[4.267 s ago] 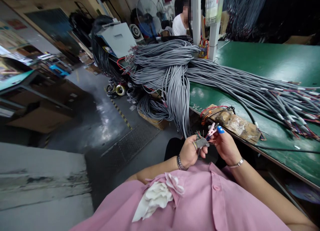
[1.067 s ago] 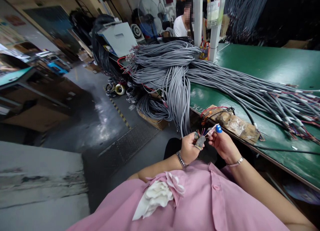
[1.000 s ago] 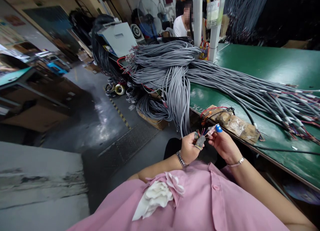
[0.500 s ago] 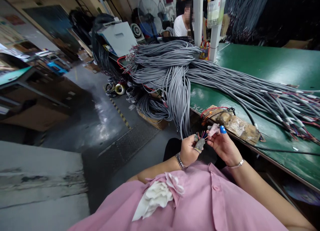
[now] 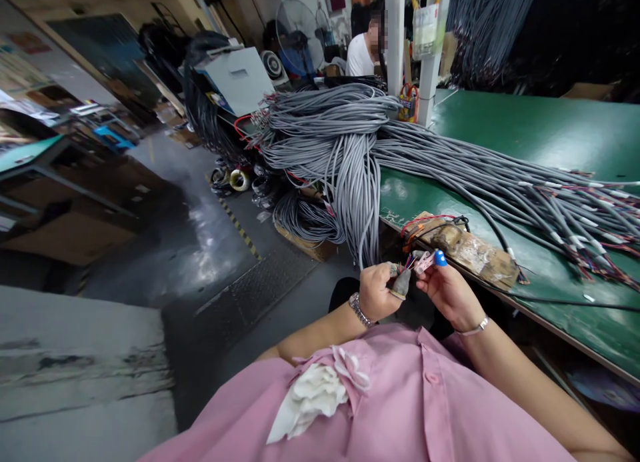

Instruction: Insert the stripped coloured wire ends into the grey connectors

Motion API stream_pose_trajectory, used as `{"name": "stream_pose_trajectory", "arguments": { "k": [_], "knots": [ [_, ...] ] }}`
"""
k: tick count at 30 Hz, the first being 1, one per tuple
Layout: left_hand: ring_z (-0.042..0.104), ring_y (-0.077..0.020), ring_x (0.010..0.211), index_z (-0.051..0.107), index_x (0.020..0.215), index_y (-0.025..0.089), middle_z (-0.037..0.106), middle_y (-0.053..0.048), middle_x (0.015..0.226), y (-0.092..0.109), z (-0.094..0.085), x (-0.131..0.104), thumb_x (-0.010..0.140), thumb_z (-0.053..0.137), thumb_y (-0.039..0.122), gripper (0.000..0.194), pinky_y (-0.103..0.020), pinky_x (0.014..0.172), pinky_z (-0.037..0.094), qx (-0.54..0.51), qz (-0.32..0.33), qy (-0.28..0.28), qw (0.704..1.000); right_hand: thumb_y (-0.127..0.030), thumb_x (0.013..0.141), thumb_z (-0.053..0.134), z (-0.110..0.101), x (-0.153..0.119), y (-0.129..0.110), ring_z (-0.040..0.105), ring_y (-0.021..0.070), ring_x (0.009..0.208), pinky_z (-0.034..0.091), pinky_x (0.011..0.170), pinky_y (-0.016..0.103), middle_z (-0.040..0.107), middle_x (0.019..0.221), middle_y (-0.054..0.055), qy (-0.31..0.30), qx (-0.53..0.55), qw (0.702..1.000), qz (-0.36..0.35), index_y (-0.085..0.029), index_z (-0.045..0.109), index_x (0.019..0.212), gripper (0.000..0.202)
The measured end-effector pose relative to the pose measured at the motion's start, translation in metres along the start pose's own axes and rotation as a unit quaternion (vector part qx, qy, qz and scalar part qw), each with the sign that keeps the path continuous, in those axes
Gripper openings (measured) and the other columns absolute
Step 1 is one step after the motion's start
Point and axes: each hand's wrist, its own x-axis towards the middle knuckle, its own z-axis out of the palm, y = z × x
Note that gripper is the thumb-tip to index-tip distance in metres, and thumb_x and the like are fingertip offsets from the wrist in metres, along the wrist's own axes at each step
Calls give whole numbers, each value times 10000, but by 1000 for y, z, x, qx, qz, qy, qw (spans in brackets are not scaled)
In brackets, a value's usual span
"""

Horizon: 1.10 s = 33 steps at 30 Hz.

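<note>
**Grey cable end held between two hands at the bench edge**

Green felt-like bench top (image 5: 525, 125) stretches away beyond the fingers, and across it sprawls the big heap of long grey sheathed cables (image 5: 350, 142), which spills over the bench edge and hangs down just above the hands. Between that heap and the fingers, on the bench rim, lies a worn brown wooden block wrapped in tape (image 5: 465, 245), very near the right fingertips. A person in a white shirt (image 5: 359, 54) sits far behind the heap.

The left hand (image 5: 377, 292) is curled closed around one thin grey cable (image 5: 361, 249) that drops from the hanging bunch; a grey fingertip cover (image 5: 401, 283) sits on one finger. Just past its fingertips the fan of small coloured inner wires (image 5: 406, 266) sticks out. The right hand (image 5: 450, 292) is partly curled, its thumb and forefinger pinching a small pink piece (image 5: 424, 262) right against those wires; what the piece is cannot be told. A blue cap (image 5: 440, 257) covers one fingertip.

As a judgement: the thin wires could slip or bend out of the pinch, since they are fine and splayed. The weight of the hanging cable could also drag the end down through the left fist if that grip slackens.
</note>
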Motion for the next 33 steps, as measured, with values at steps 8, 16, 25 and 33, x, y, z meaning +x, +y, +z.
{"name": "stream_pose_trajectory", "arguments": {
  "k": [8,16,25,33],
  "knots": [
    [555,-180,615,677,688,216,611,-61,622,-8,5,-5,696,687,327,112,-300,701,449,-1,-12,-45,999,-447,778,686,0,1,2,599,126,689,499,607,226,690,788,13,31,16,999,-11,-216,694,834,238],
    [561,-170,620,660,772,208,621,-58,657,-16,0,-18,770,619,292,94,-289,675,438,51,38,-67,996,-599,790,585,-6,-5,2,608,138,710,508,607,250,688,843,36,-5,11,1000,14,-223,684,820,390],
    [606,-227,853,643,859,194,656,-82,872,-62,5,-33,719,660,291,172,-331,790,458,217,66,-388,893,-464,781,670,-42,-20,0,568,129,657,486,583,251,686,863,50,33,-133,991,6,-216,700,879,269],
    [638,-169,829,658,899,199,681,-44,866,-52,-13,-1,843,544,292,157,-255,756,477,230,133,-415,870,-408,823,626,-53,-75,-67,496,135,535,419,510,274,567,589,8,-52,-385,915,-109,-188,691,994,286]
  ]
}}
